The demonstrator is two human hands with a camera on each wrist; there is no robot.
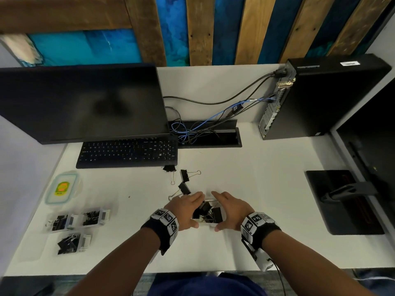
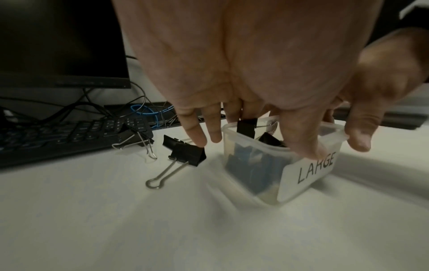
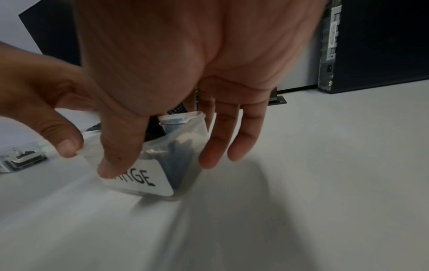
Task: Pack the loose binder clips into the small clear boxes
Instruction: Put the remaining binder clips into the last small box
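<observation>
While both hands are closing around it, the clear box point(image 1: 207, 223) labelled LARGE is sitting on the white desk point(image 1: 256, 189), near the front edge and roughly in the middle. The left hand point(image 1: 185, 210) is gripping its left side, thumb on the near wall and fingers over the rim; the right hand point(image 1: 230, 211) is gripping the right side the same way, thumb on the label. Black binder clips are sticking up inside. Three loose clips are lying just beyond the left hand: one point(image 1: 183, 189) touching its fingertips, another point(image 1: 186, 175) farther back, and a third point(image 1: 170, 169) by the keyboard point(image 1: 128, 151). Far left, three filled small boxes point(image 1: 73, 228) are sitting near a lid point(image 1: 62, 186). A monitor point(image 1: 81, 103), tangled cables point(image 1: 205, 124) and a computer tower point(image 1: 320, 97) are standing at the back. Palms are hiding much of the box in both wrist views, and blur is making its contents hard to count.
</observation>
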